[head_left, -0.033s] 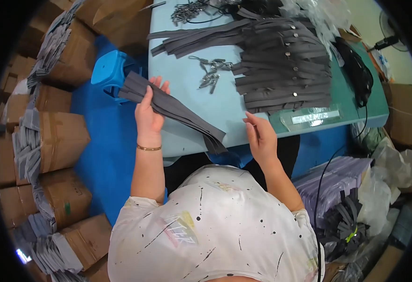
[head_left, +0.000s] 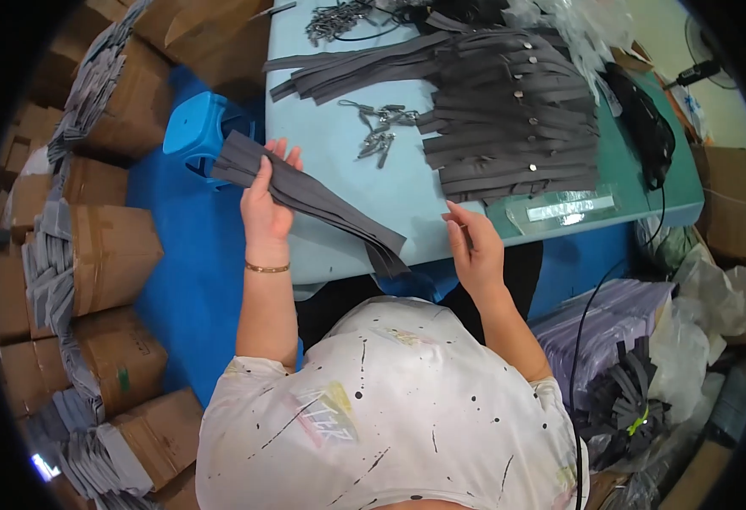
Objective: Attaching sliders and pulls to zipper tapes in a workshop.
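Note:
A bundle of dark grey fabric strips (head_left: 322, 197) lies slantwise across my left hand (head_left: 266, 197), with the thumb on top and the fingers beneath. Its far-left end fans out past the hand, while the other end hangs near the table's front edge. Apart from the bundle, my right hand (head_left: 477, 246) hovers at that edge with thumb and forefinger separated and nothing visible between them. Beyond it, rows of grey strips (head_left: 517, 127) with small round metal pieces lie on the table. Several metal clips (head_left: 380, 127) sit loose to the left of those rows.
The light blue-green table (head_left: 339, 251) also bears a heap of metal hardware (head_left: 330, 24), a black bag (head_left: 641, 123) and a clear plastic packet (head_left: 564, 210). A blue stool (head_left: 194, 123) stands left of it. Cardboard boxes (head_left: 113, 255) line the left; wrapped bundles (head_left: 598, 327) lie at right.

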Tool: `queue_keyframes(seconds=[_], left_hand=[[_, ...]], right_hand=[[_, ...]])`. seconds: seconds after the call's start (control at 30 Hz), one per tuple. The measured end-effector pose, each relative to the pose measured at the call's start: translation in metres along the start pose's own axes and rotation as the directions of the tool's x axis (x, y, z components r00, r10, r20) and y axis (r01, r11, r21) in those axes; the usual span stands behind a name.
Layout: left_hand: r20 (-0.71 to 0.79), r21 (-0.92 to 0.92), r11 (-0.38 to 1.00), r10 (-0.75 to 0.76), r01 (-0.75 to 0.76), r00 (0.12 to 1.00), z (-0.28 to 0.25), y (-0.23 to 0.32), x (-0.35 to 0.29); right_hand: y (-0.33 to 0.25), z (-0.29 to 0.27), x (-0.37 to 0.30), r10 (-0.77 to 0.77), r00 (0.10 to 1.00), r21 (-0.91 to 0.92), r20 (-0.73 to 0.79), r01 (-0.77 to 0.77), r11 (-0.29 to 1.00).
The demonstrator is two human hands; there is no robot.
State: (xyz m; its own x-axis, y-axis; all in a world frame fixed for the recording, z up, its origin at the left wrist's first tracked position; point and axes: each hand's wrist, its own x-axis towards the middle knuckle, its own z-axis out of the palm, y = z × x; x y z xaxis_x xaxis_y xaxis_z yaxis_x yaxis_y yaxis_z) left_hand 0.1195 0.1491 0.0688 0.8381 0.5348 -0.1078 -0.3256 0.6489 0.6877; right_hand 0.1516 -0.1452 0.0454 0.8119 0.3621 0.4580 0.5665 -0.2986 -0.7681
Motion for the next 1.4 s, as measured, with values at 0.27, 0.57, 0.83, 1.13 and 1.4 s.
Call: queue_keyframes(seconds=[0.27,0.57,0.83,1.13,1.4], left_hand=[[0.263,-0.237,0.966,-0.041,0.106,0.964,-0.004,0.014,-0.009],[0.303,-0.183,0.977,-0.052,0.112,0.952,0.008,0.019,-0.013],[0.153,-0.022,0.999,-0.045,0.049,0.987,-0.014,0.019,-0.003],[-0.013,0.023,0.996,-0.091,0.092,0.996,-0.032,0.008,0.006],[-0.019,0.067,0.995,-0.07,0.071,0.997,-0.031,0.018,-0.002]], right_hand=[[-0.006,-0.001,-0.018,-0.081,0.996,0.032,0.044,0.08,0.996],[-0.036,0.022,0.002,-0.105,0.93,0.005,0.353,0.11,0.994],[-0.016,0.025,0.013,0.221,0.806,0.619,0.549,-0.57,0.541],[-0.013,0.026,0.026,0.255,0.681,0.419,0.686,-0.657,0.626],[-0.03,0.023,0.027,0.169,0.746,0.19,0.644,-0.37,0.909]])
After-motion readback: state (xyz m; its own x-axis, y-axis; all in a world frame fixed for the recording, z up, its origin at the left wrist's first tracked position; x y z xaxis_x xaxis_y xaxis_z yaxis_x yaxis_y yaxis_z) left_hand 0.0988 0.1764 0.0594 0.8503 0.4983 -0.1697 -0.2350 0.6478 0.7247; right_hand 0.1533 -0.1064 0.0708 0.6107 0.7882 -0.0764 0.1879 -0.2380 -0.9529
